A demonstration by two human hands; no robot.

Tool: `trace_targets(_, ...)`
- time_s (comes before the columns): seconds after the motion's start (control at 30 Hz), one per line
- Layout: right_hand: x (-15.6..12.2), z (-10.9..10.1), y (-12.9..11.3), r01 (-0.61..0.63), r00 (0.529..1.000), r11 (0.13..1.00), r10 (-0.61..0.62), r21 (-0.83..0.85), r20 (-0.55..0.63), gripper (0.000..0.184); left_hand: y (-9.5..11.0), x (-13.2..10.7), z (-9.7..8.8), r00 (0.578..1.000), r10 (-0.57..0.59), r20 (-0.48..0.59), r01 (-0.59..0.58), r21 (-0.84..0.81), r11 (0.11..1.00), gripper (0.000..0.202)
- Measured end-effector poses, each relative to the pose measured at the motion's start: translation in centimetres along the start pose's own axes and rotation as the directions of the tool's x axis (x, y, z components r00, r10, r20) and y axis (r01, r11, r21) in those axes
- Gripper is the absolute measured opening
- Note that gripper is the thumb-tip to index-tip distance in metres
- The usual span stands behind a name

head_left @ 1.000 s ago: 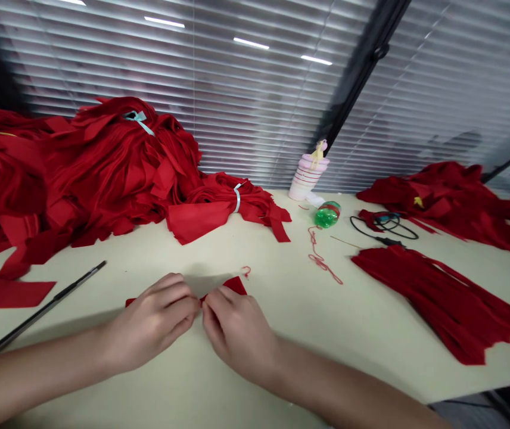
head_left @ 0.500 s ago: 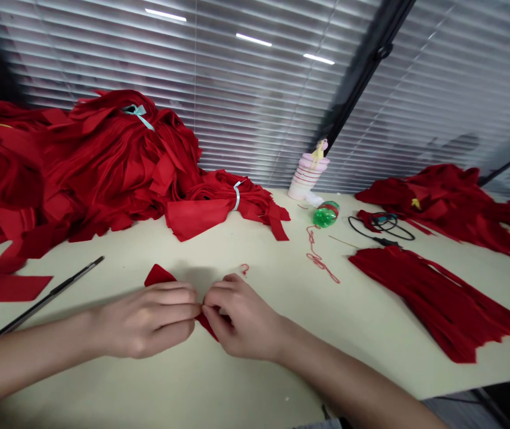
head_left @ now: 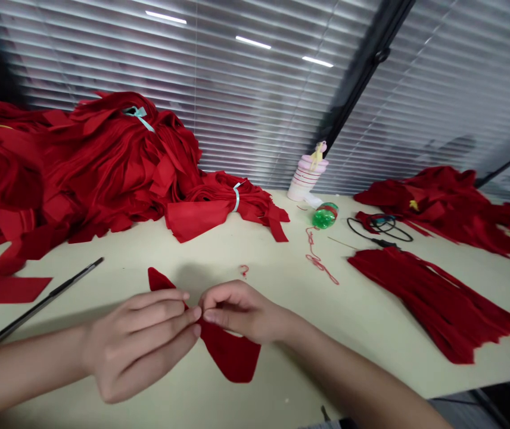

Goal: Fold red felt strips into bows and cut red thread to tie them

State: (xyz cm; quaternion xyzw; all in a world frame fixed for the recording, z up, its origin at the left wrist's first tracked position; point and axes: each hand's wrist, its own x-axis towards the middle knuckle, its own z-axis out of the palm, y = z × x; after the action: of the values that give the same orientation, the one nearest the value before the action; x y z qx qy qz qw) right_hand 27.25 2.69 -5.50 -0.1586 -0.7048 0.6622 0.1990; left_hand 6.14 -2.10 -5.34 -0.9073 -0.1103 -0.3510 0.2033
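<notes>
Both my hands meet over a red fabric strip (head_left: 232,356) near the front middle of the table. My left hand (head_left: 143,333) pinches the strip around its middle, its fingers covering part of the cloth. Fingertips touching the left ones, my right hand (head_left: 241,310) is closed in a pinch on the same strip. One end of the strip pokes out beyond the left fingers, and the wider end hangs below the right hand. Whatever lies right between the fingertips is hidden. A short red thread (head_left: 244,271) lies just beyond my hands.
Bundled red fabric strips (head_left: 116,155) are heaped at the back left. A black pen-like stick (head_left: 44,302) lies at left. Toward the right are a green thread spool (head_left: 325,215), loose red thread (head_left: 320,265), a pink-white container (head_left: 306,176), a black cord (head_left: 382,229) and more red strips (head_left: 429,298).
My left hand has turned and dropped slightly, its fingers more slanted. The strip's lower end now shows widely below my right hand, where it was mostly hidden.
</notes>
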Motion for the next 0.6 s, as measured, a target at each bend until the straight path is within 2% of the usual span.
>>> trace_targets(0.1,0.2,0.0,0.4,-0.014,0.998,0.998,0.018,0.068,-0.055,0.030,0.1,-0.7,0.1,0.993,-0.101,0.054,0.103,-0.037,0.994,0.035)
trace_targets(0.2,0.3,0.0,0.9,-0.080,0.995,0.972,0.090,0.219,-0.037,0.030,0.2,-1.0,0.4,0.984,-0.165,0.068,0.169,-0.067,0.983,0.045)
trace_targets(0.37,0.7,0.1,2.4,-0.105,0.994,0.828,0.100,0.551,0.040,0.021,0.4,-0.1,0.8,0.974,-0.223,0.038,0.225,-0.076,0.971,0.039)
trace_targets(0.43,0.9,0.2,2.8,-0.077,0.997,0.793,0.071,0.605,0.034,0.015,0.4,0.3,0.9,0.948,-0.313,0.058,0.318,-0.165,0.934,0.035)
trace_targets(0.47,1.0,0.3,2.9,-0.065,0.998,0.783,0.052,0.618,0.040,0.014,0.4,0.4,1.0,0.913,-0.400,0.083,0.408,-0.227,0.884,0.032)
trace_targets(0.5,1.0,0.4,2.9,-0.065,0.998,0.783,0.033,0.619,0.062,0.014,0.3,0.6,1.0,0.861,-0.495,0.118,0.507,-0.279,0.815,0.027)
trace_targets(0.53,1.1,0.6,2.8,-0.076,0.995,0.791,0.020,0.607,0.098,0.014,0.1,0.7,1.1,0.790,-0.592,0.162,0.610,-0.314,0.728,0.020)
trace_targets(0.6,1.1,0.8,2.3,-0.124,0.982,0.825,0.022,0.552,0.188,0.017,-0.4,1.0,1.2,0.608,-0.752,0.256,0.784,-0.341,0.518,0.005)
